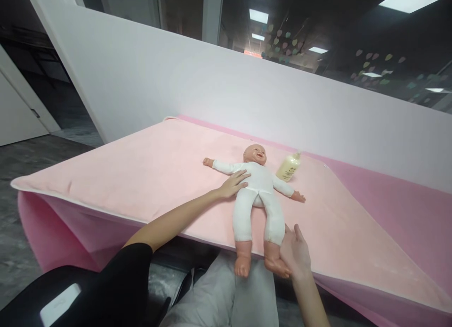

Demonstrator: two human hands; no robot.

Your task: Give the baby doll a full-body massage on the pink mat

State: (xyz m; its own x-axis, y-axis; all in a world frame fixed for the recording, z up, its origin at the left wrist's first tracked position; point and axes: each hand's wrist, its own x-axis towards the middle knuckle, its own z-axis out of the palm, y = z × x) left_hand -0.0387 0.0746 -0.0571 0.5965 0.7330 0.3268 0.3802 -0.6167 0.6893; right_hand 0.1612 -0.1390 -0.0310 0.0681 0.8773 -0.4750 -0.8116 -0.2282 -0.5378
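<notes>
A baby doll (pixel 259 178) with a white cloth body lies on its back on the pink padded mat (pixel 158 162), head toward the wall. Its bare feet stick out over the mat's near edge. My left hand (pixel 234 184) rests with fingers stretched out on the doll's side and belly. Beside the doll's lower leg, my right hand (pixel 295 251) is turned partly palm up with its fingers apart, near or touching the ankle; some fingertips are hidden behind the leg. A pale yellow bottle (pixel 288 167) leans or lies by the doll's outstretched arm.
A low white wall (pixel 226 91) with glass above borders the mat's far side. Deeper pink cloth (pixel 391 185) lies at the right and hangs at the front left. My legs (pixel 226 294) are under the near edge. A white door (pixel 21 101) stands at far left.
</notes>
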